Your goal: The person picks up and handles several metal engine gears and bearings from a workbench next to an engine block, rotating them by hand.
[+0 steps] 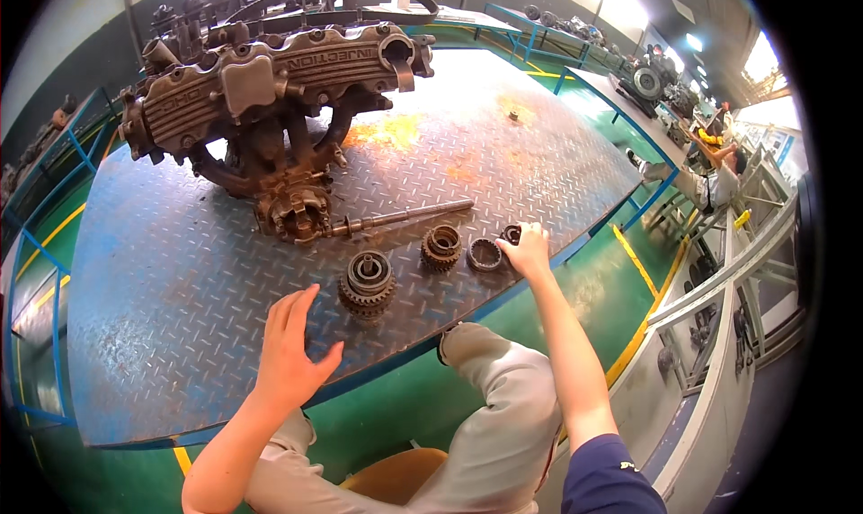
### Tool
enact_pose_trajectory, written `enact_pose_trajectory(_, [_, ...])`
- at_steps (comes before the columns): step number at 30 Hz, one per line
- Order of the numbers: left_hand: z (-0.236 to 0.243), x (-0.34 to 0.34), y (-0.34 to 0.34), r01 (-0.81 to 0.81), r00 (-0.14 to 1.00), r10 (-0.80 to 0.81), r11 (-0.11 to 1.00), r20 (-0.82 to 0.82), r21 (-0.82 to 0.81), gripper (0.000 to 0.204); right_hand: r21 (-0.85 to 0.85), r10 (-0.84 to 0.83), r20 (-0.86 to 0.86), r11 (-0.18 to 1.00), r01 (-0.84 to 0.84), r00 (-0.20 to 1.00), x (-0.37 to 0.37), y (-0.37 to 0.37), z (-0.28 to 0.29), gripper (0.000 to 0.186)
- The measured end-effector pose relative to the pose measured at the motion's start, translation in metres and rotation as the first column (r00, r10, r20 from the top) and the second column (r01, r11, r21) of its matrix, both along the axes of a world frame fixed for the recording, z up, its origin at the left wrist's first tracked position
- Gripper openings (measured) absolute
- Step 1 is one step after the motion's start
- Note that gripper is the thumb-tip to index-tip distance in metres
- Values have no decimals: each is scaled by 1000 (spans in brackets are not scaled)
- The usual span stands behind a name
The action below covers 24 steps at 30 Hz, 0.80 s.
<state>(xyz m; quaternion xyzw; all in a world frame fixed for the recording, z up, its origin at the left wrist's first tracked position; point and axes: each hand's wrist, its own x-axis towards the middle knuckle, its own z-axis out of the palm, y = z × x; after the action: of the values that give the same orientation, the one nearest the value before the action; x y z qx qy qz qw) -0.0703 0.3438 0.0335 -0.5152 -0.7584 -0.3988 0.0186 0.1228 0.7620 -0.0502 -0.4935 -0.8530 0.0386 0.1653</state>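
Observation:
My left hand is held over the near edge of the table, fingers spread and thumb apart, with nothing in it. Just right of it, a stack of toothed gears stands upright on the metal top. Further right are a smaller gear with a collar and a toothed ring lying flat. At the right end of this row, my right hand has its thumb and fingers closed around a small dark ring, partly covered by the fingers. A long metal shaft lies behind the gears.
A large engine fills the back left of the diamond-plate table. A small nut-like part lies toward the far right. Other benches carry machine parts, and a person sits at the right. A grey metal frame stands nearby.

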Motion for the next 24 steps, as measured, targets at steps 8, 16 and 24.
enact_pose_trajectory(8, [-1,-2,-7,-10,1000,10,1000,8,6,78,157,124,-194,983,-94,973,-15,-12,20,59])
enact_pose_trajectory(16, [-6,-7,-26,-46,998,47,998,31,-40,78,-33,617,-300,756,-654,727,-58,-80,54,55])
enact_pose_trajectory(24, [-1,-7,-35,-48,998,49,998,48,-29,77,-59,478,-430,832,-552,766,-46,-62,65,46])
